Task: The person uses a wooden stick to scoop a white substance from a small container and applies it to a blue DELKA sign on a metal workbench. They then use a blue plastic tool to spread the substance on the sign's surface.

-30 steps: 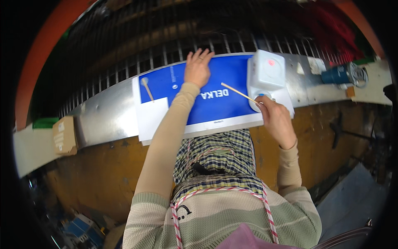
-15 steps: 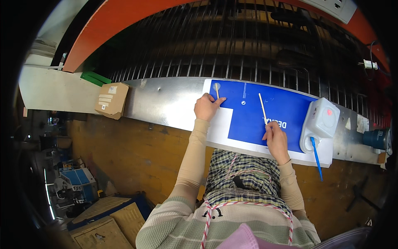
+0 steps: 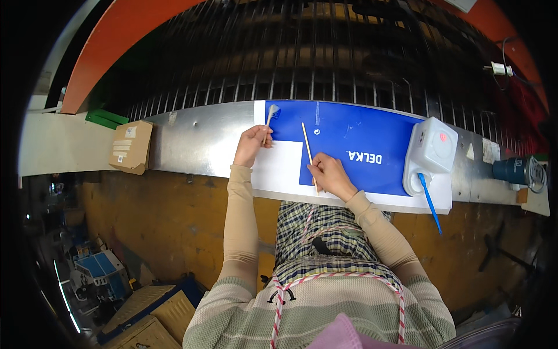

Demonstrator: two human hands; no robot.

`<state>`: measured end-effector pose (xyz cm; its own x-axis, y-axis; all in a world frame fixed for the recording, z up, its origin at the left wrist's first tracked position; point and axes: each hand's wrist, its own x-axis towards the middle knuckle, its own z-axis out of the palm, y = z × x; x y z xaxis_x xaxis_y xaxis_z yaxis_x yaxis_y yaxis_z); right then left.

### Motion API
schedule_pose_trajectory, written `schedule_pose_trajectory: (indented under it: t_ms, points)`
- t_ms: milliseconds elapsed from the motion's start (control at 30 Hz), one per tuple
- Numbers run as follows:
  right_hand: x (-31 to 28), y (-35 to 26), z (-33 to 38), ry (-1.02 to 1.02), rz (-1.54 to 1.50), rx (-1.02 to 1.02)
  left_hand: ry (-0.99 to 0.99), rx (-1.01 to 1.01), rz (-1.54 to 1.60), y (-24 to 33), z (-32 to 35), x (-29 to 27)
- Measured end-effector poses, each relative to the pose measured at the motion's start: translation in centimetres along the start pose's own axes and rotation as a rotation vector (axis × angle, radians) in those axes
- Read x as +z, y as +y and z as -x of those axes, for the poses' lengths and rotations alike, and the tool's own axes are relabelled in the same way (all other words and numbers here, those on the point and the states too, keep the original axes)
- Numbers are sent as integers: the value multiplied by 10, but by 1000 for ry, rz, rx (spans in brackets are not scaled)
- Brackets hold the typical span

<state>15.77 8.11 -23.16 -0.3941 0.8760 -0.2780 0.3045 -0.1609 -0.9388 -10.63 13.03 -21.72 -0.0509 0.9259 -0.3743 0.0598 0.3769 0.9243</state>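
**Over the blue sheet [image 3: 363, 128], two sticks are being held!**

At the sheet's left end, a pale-tipped stick [image 3: 268, 120] is being pinched in the left hand [image 3: 251, 145]; whether its tip is being rested on the sheet cannot be told. Near the middle, a slim wooden stick [image 3: 306, 138] is being gripped towards its lower end by the right hand [image 3: 329, 175]. Both are being judged light and stiff, the thin shafts probably snappable; a gentle shaft hold, clear of the tip, is being favoured.
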Motion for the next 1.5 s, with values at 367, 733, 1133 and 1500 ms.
schedule_pose_trajectory:
  t_ms: [367,733,1133,1500]
  points:
    - [5,-3,-2,26,34,5,-9,90,148,-11,6,1]
    - [14,-25,-23,79,52,-126,89,110,66,15,19,27]
    - [-10,-41,-17,38,-692,-75,-11,158,154,31,41,90]
    - [-69,-3,71,463,-374,-77,-288,111,9,15,56,182]
